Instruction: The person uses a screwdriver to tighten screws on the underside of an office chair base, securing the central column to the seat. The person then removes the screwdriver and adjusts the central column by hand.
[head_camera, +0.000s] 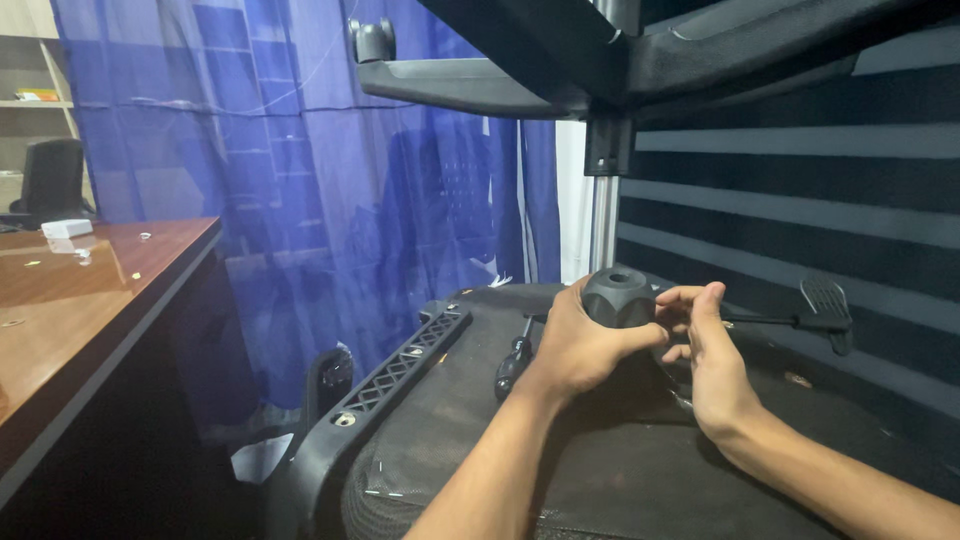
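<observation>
The left hand (575, 345) is wrapping its fingers around a black knob (618, 297) on the upturned chair seat (520, 450), while the right hand (705, 355), just beside it, is pinching the knob's far side with its fingertips.

Open seat underside (560, 470) near the hands; chrome column (603, 215) and lever (815, 312) close behind.

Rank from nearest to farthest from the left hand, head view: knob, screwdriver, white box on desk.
1. Knob: in the left hand, which wraps it, on the upturned chair.
2. Screwdriver: just left of the wrist, lying on the seat underside.
3. White box: far left, on the desk.
</observation>
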